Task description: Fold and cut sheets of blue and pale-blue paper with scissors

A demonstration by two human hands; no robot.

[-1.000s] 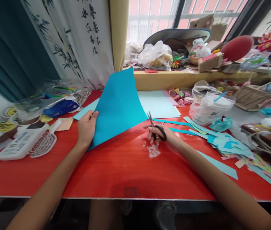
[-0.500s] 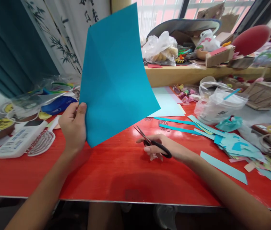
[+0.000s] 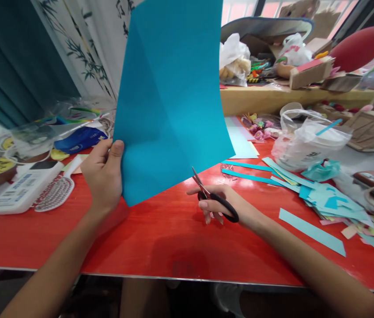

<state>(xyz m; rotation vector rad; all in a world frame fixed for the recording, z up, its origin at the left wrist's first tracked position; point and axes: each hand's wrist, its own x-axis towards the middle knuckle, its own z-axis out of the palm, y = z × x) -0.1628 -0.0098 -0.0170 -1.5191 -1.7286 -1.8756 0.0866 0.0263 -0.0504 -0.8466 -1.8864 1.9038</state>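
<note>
My left hand (image 3: 103, 174) is closed on the lower left edge of a large blue paper sheet (image 3: 170, 97), holding it upright above the red table (image 3: 160, 234). The sheet shows faint fold creases and reaches past the top of the view. My right hand (image 3: 221, 204) grips black-handled scissors (image 3: 212, 196) just above the table. Their blades are slightly parted and point up at the sheet's lower right edge.
Blue paper strips (image 3: 249, 173) and a heap of offcuts (image 3: 332, 201) lie on the right. A plastic bag with a tub (image 3: 306, 143) stands behind them. A hairbrush (image 3: 56, 190) and a white device (image 3: 21, 190) lie at the left. The window ledge (image 3: 289, 95) is cluttered.
My left hand has lifted the blue sheet off the table and stood it upright. My right hand with the scissors has drawn nearer me, blades now at the sheet's edge.
</note>
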